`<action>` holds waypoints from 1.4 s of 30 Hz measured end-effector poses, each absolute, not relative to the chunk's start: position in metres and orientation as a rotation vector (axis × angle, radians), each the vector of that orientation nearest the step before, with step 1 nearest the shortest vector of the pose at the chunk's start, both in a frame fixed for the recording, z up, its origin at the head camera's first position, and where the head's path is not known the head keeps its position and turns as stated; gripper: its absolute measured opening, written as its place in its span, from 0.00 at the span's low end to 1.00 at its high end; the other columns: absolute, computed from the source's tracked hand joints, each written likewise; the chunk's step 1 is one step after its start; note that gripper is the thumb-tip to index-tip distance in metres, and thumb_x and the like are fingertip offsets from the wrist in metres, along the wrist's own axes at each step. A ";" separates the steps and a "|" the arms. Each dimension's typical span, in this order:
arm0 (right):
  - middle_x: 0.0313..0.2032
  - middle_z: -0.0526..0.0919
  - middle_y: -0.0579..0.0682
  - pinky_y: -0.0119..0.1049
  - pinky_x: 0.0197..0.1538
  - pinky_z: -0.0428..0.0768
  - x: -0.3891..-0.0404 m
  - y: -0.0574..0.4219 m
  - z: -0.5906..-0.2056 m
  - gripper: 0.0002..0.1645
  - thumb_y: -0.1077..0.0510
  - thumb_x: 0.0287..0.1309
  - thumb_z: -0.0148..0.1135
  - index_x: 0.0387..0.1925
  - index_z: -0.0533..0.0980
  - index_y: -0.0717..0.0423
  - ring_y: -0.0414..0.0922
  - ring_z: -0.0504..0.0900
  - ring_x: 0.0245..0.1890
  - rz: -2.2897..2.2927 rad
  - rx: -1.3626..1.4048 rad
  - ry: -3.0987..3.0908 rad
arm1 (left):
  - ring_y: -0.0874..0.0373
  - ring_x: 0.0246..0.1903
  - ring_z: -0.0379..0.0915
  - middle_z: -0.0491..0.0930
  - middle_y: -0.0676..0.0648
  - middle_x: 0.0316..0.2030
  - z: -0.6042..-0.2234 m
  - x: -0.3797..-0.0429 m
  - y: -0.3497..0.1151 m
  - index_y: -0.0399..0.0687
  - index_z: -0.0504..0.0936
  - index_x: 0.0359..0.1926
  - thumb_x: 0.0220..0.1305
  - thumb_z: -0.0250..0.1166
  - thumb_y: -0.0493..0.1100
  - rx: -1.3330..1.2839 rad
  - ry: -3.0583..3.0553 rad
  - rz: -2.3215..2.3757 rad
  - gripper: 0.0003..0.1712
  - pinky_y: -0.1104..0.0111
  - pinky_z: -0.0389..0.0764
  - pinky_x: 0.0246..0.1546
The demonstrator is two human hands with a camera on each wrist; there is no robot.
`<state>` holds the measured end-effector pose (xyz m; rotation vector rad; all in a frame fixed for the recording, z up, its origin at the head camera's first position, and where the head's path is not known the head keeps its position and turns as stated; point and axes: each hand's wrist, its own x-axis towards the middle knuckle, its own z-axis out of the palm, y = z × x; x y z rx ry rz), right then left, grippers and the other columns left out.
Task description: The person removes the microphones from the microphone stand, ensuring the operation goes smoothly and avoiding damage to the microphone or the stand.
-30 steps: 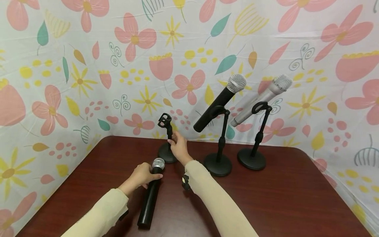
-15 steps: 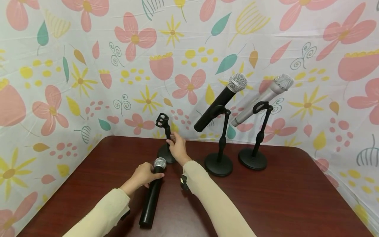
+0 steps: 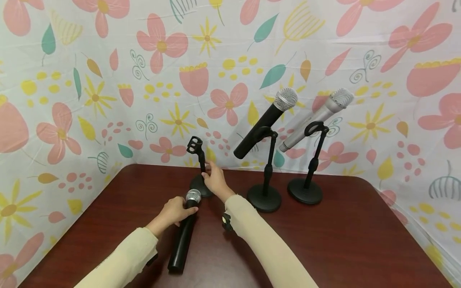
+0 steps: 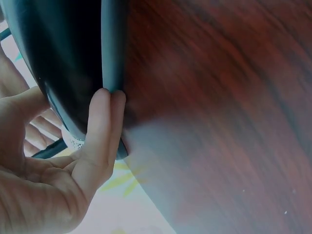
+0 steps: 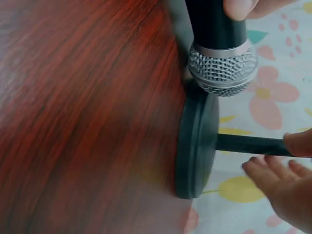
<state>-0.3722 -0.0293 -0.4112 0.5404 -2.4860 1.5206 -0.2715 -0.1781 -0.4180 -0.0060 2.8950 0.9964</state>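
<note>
My left hand (image 3: 174, 211) grips a black microphone (image 3: 183, 244) with a silver mesh head, just below the mesh. The microphone slants over the table, its head pointing toward a small black microphone stand (image 3: 201, 187). In the left wrist view, fingertips (image 4: 100, 105) lie along the black body. My right hand (image 3: 217, 182) holds the pole of that stand; the right wrist view shows the thumb on the pole (image 5: 253, 144) and the other fingers close along its other side. An unfilled clip (image 3: 195, 145) tops the pole. The mesh head (image 5: 224, 68) overlaps the round base (image 5: 195, 146) there.
To the right, another black microphone (image 3: 264, 124) sits in a stand (image 3: 264, 198). Beside it a silver microphone (image 3: 317, 119) rests in a further stand (image 3: 305, 191). The dark red table (image 3: 342, 240) ends at a floral cloth backdrop (image 3: 230, 48).
The clip on the left stand has turned slightly leftward, with my right hand staying on the pole. My left hand keeps its hold on the microphone, almost in the same place.
</note>
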 end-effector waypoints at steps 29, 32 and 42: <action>0.52 0.79 0.60 0.45 0.52 0.78 -0.314 0.070 -0.390 0.22 0.66 0.66 0.55 0.61 0.70 0.59 0.53 0.79 0.52 1.411 0.866 -2.613 | 0.47 0.29 0.74 0.75 0.41 0.29 -0.387 -0.271 -0.179 0.23 0.71 0.51 0.59 0.67 0.46 0.177 3.020 0.863 0.31 0.54 0.76 0.32; 0.51 0.79 0.61 0.46 0.52 0.78 -0.308 0.080 -0.386 0.23 0.65 0.67 0.55 0.62 0.69 0.60 0.54 0.79 0.51 1.403 0.936 -2.572 | 0.49 0.29 0.74 0.76 0.42 0.30 -0.377 -0.271 -0.176 0.23 0.70 0.54 0.60 0.66 0.46 0.192 3.021 0.892 0.32 0.55 0.76 0.33; 0.47 0.82 0.57 0.42 0.50 0.79 -0.297 0.110 -0.377 0.21 0.63 0.66 0.57 0.60 0.72 0.58 0.53 0.81 0.48 1.504 0.927 -2.409 | 0.45 0.37 0.78 0.81 0.38 0.39 -0.338 -0.273 -0.153 0.31 0.72 0.57 0.64 0.63 0.49 0.293 3.033 1.011 0.29 0.54 0.78 0.37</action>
